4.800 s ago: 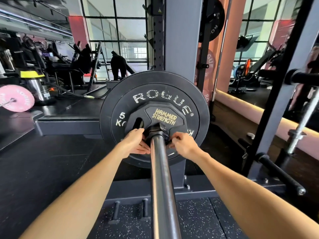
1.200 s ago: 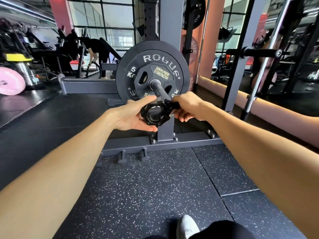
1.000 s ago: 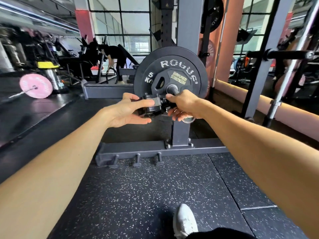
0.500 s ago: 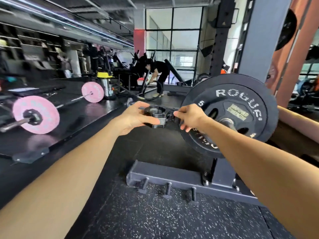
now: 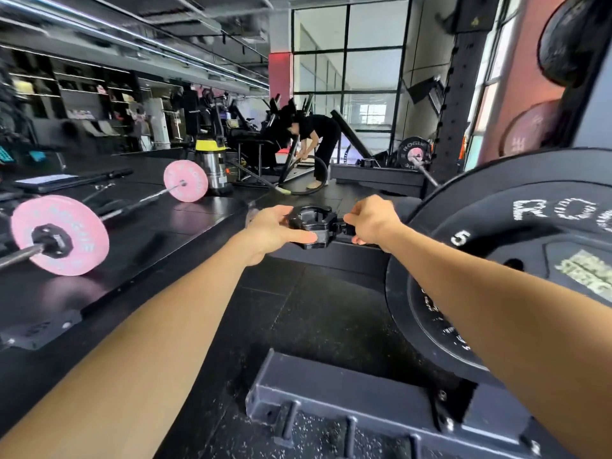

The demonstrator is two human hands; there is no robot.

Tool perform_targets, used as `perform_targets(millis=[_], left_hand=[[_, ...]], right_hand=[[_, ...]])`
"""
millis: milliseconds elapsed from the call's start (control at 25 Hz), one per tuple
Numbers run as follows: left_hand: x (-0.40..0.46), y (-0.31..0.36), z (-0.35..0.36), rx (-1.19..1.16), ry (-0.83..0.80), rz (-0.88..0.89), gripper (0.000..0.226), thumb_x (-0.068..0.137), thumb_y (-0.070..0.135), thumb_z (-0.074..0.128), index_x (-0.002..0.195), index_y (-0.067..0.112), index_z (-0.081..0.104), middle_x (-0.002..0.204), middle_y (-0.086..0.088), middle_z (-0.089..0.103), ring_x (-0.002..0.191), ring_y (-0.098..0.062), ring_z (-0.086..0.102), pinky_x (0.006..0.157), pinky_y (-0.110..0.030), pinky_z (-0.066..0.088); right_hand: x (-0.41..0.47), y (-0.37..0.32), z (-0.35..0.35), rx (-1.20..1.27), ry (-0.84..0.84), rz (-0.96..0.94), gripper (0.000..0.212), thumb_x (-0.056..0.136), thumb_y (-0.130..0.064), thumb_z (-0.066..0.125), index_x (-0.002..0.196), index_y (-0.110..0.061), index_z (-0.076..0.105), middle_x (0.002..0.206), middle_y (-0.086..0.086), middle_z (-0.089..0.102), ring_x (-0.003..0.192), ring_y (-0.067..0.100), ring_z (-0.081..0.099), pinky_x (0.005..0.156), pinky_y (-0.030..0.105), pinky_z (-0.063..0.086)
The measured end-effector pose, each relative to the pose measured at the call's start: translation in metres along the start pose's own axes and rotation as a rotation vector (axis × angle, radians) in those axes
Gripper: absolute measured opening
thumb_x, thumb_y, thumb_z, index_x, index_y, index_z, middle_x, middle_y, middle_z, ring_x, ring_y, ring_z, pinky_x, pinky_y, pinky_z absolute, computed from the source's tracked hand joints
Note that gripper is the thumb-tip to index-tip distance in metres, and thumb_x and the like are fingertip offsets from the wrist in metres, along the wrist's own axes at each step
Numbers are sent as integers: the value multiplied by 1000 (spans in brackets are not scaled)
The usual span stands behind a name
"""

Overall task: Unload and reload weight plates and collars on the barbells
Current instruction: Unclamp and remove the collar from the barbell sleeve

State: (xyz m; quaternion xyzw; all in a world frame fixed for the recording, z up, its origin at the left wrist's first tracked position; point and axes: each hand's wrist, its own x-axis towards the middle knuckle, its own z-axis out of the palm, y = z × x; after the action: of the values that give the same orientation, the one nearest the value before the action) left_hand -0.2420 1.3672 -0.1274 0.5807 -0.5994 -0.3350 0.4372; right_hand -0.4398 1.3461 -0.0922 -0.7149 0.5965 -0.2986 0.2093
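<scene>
A black clamp collar (image 5: 314, 226) is off the bar and held in the air between both hands. My left hand (image 5: 276, 228) grips its left side, thumb underneath. My right hand (image 5: 372, 221) pinches the collar's lever on the right. The large black Rogue plate (image 5: 516, 246) stands at the right with a smaller black Hammer Strength plate (image 5: 579, 273) in front of it; my right forearm crosses them. To the left, a barbell lies on the platform with two pink plates, near (image 5: 59, 235) and far (image 5: 186, 181), and a black collar (image 5: 53, 240) on the near end.
The rack's grey base beam (image 5: 347, 395) with pegs lies on the speckled floor below my arms. A person (image 5: 314, 140) bends over a hose by a steel vacuum (image 5: 213, 164). Another Rogue-plated barbell (image 5: 414, 154) sits at the back.
The collar has come off the sleeve and both hands carried it away. My view has swung left, so the black plates now sit at the right edge and the pink barbell is in view.
</scene>
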Motion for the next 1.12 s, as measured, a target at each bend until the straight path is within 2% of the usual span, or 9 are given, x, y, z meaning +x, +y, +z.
perform_targets(millis=[120, 360, 520, 600, 680, 760, 880, 1000, 1120], left_hand=[[63, -21, 0, 33, -20, -29, 96, 68, 26, 89, 149, 18, 38, 151, -2, 39, 134, -19, 38, 95, -31, 36], [149, -45, 11, 83, -71, -38, 96, 70, 29, 87, 150, 18, 35, 153, -1, 39, 137, -21, 38, 110, -40, 36], [168, -65, 23, 93, -99, -72, 84, 72, 31, 85, 144, 18, 45, 139, 1, 55, 127, -21, 50, 107, -38, 39], [171, -67, 23, 104, -92, -71, 82, 72, 35, 85, 142, 19, 47, 134, 3, 59, 125, -20, 53, 100, -33, 41], [169, -67, 25, 116, -78, -83, 100, 69, 34, 87, 151, 20, 31, 147, 0, 46, 133, -22, 45, 106, -37, 38], [157, -66, 28, 91, -30, -98, 117, 66, 31, 90, 155, 26, 15, 158, -2, 28, 139, -23, 36, 110, -40, 35], [128, -65, 31, 113, 95, -43, 113, 66, 32, 88, 153, 30, 16, 157, -2, 24, 137, -23, 36, 108, -44, 38], [88, -56, 31, 122, 99, -5, 93, 72, 33, 84, 148, 32, 29, 149, 1, 36, 123, -18, 45, 94, -35, 43], [32, -43, 31, 156, 64, 9, 82, 74, 38, 82, 143, 37, 37, 141, 5, 45, 115, -14, 48, 82, -27, 45]], right_hand=[[56, 9, 20, -19, -2, 48, 27, 99, -19, 55, 110, 3, 65, 112, 22, 67, 99, 37, 68, 92, 43, 53], [132, 28, 42, -9, 25, 141, 26, 98, -17, 57, 113, 4, 63, 119, 21, 63, 101, 38, 66, 91, 45, 54], [151, 45, 60, -136, 1, 127, 26, 98, -16, 53, 114, 1, 65, 101, 12, 60, 103, 33, 63, 81, 30, 46], [153, 48, 64, -161, 14, 99, 25, 98, -18, 50, 111, -3, 65, 95, 10, 53, 91, 27, 55, 76, 29, 38], [152, 49, 66, -123, 31, 115, 16, 99, -20, 51, 99, -7, 61, 97, 12, 55, 85, 25, 49, 72, 28, 38], [142, 48, 67, -74, 53, 131, 18, 100, -23, 52, 101, -5, 58, 106, 16, 60, 88, 32, 56, 71, 31, 42], [118, 44, 61, -100, 66, 30, 40, 99, -29, 54, 131, -6, 50, 129, 17, 56, 113, 35, 57, 90, 38, 50], [84, 45, 50, -183, -22, -82, 52, 97, -32, 57, 140, -7, 43, 140, 15, 47, 127, 32, 46, 103, 39, 42], [36, 45, 39, -205, -131, -145, 64, 95, -32, 61, 149, -10, 34, 149, 14, 39, 133, 31, 43, 104, 33, 36]])
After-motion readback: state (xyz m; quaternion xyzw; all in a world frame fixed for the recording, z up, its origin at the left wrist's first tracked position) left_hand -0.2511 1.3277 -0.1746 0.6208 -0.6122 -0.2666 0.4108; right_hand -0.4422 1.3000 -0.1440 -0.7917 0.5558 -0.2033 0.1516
